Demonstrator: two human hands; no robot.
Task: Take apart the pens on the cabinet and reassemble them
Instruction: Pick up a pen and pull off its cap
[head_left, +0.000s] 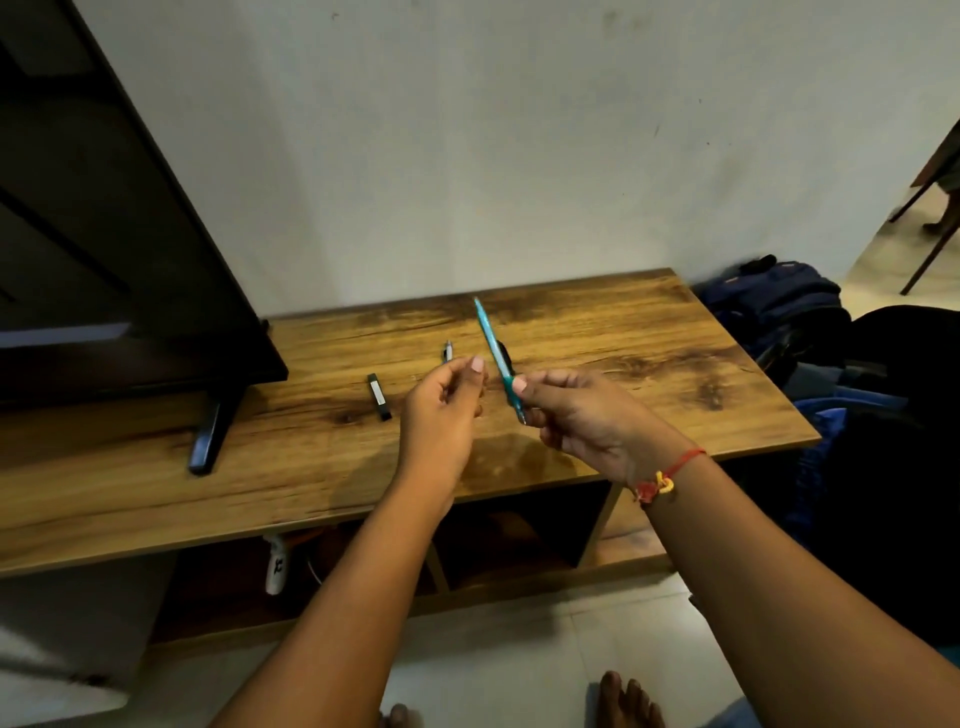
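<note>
My right hand (582, 415) pinches a light blue pen (491, 340) near its lower end. The pen slants up and away over the wooden cabinet top (649, 364). My left hand (441, 415) hovers just left of the pen and does not touch it. Its fingers are curled and its thumb lies against the forefinger; whether a small part sits between them is unclear. On the cabinet lie a black pen part (379, 397), a small silver-tipped pen piece (447, 352) and a dark piece (505, 354) partly hidden behind the blue pen.
A black TV (104, 234) stands on the cabinet's left, one foot (210, 436) reaching toward the front edge. Blue and black bags (779, 306) lie on the floor to the right of the cabinet. Open shelves (519, 535) sit below the top. My bare feet (628, 701) are on the tiled floor.
</note>
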